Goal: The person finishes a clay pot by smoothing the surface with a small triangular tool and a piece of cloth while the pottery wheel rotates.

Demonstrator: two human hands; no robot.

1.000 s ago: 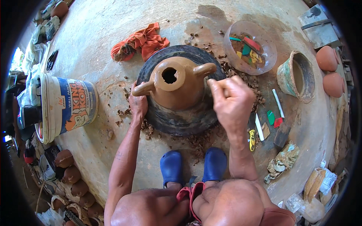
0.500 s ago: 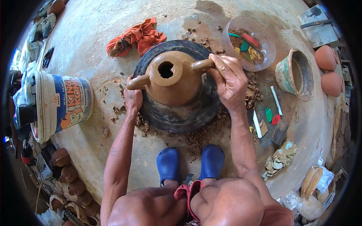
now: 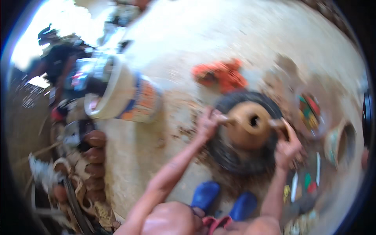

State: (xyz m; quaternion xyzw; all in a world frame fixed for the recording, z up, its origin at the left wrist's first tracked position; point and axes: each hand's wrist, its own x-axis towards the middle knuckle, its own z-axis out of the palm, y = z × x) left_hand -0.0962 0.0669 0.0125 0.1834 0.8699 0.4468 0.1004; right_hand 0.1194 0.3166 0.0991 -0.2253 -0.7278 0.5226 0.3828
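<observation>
A brown clay pot (image 3: 243,135) with a dark round mouth sits on a black turning wheel (image 3: 224,154). Two stubby tube-like handles stick out from its upper sides. At the left handle (image 3: 231,120) my left hand (image 3: 207,124) has its fingers closed around the outer end. My right hand (image 3: 288,149) pinches the right handle (image 3: 275,123) between thumb and fingers. Motion blur softens both hands, so the exact finger contact is hard to make out.
Left of the wheel stands a paint bucket (image 3: 145,100); an orange cloth (image 3: 225,76) lies behind. To the right are a clear tub (image 3: 313,131) of coloured scraps and a clay-smeared basin (image 3: 333,143). Small clay pots (image 3: 95,154) line the lower left. Blue clogs (image 3: 205,194) are on my feet.
My view has swung left and tilted, so the pot and wheel appear farther right and lower. Both hands stay at the pot's handles; the left hand has moved up to its handle's end.
</observation>
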